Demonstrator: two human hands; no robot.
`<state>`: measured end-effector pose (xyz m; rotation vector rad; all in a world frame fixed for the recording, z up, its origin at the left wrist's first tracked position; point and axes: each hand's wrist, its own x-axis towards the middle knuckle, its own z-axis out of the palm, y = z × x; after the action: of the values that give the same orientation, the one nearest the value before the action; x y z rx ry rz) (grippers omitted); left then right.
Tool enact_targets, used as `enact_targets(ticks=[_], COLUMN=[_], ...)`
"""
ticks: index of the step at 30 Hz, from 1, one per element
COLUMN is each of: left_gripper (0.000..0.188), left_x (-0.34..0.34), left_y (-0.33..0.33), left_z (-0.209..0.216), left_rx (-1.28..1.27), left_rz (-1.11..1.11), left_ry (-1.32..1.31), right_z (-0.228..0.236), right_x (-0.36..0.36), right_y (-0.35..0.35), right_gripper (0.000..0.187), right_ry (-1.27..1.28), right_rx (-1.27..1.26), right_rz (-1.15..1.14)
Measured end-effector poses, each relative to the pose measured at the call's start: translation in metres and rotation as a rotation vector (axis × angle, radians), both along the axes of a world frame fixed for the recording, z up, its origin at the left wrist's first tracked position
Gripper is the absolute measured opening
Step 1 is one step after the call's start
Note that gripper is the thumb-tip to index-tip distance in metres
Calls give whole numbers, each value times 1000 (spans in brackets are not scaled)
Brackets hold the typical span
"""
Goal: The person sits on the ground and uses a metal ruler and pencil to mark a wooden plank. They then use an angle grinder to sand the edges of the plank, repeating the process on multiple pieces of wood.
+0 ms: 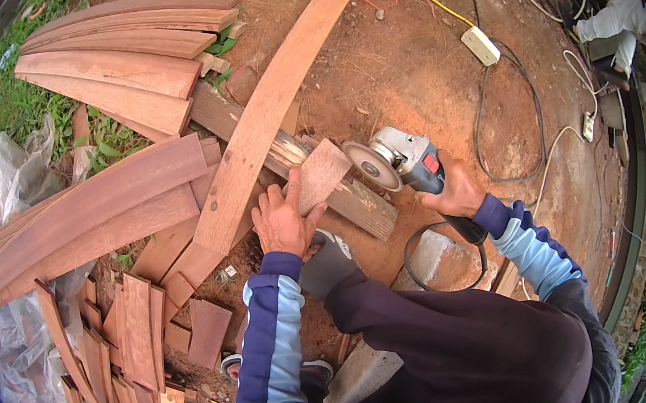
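Observation:
My left hand (280,217) presses a short wooden board (323,174) with fingers and thumb spread along its edge. The board lies across a thick weathered beam (365,210). In my right hand (458,188) is an angle grinder (407,156), gripped round its dark body. Its round disc (372,166) stands close to the board's right end; whether they touch I cannot tell. A long plank (271,114) crosses the beam beyond my left hand. Beside that hand is a grey covering (328,264) at the end of a dark-clothed limb.
Stacked planks (117,65) lie far left, with more boards (95,203) nearer and offcuts (140,331) at lower left. Plastic sheeting (25,355) edges the pile. A power strip (480,46) and looped cable (538,165) lie to the right. Another person (626,27) is at far right. Concrete blocks (433,260) sit below the grinder.

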<state>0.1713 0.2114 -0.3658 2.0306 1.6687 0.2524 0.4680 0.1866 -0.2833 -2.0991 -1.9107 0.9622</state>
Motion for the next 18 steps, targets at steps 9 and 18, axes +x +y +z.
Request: enact_targets(ticks=[9, 18], left_gripper=[76, 76], left_x=[1, 1], left_y=[2, 2], left_z=[4, 4], left_rx=[-81, -106], left_rz=[6, 11], left_ry=[3, 8], right_z=[6, -1], right_x=[-1, 2], right_y=[4, 2], right_gripper=[67, 68], right_ry=[-45, -18], right_rx=[-33, -11], right_rz=[9, 19])
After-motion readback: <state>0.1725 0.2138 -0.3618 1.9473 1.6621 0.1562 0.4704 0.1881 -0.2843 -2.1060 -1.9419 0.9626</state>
